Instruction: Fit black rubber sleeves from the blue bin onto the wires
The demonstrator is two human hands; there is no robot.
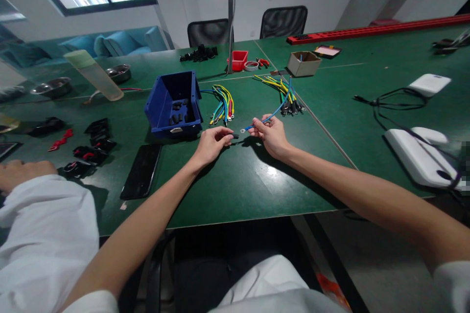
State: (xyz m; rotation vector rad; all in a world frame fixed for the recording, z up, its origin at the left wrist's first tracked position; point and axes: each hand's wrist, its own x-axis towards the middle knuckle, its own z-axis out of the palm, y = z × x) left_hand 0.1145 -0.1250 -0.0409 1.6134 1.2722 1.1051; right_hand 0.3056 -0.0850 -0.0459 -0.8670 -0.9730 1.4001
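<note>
My right hand (pixel 270 134) pinches a blue wire (pixel 282 106) close to its end, where a metal ring terminal (pixel 243 130) points left. Facing it, my left hand (pixel 215 143) holds a short black sleeve (pixel 235 136) between thumb and fingers; a small gap parts sleeve and terminal. Left of that hand stands a blue bin (pixel 157 127) with several black sleeves (pixel 178 118) in it. Behind my hands lie two bundles: wires with bare ring terminals (pixel 224 102) beside the bin, and wires with black-sleeved ends (pixel 290 102) to the right.
A black phone (pixel 141 172) lies left of my arm. Beyond it are black packets (pixel 91 149) and a co-worker's hand and white sleeve (pixel 55 215). Farther back are a cardboard box (pixel 304 64), a red tray (pixel 240 60) and a metal post (pixel 230 19). White devices with cables (pixel 418 156) sit at right.
</note>
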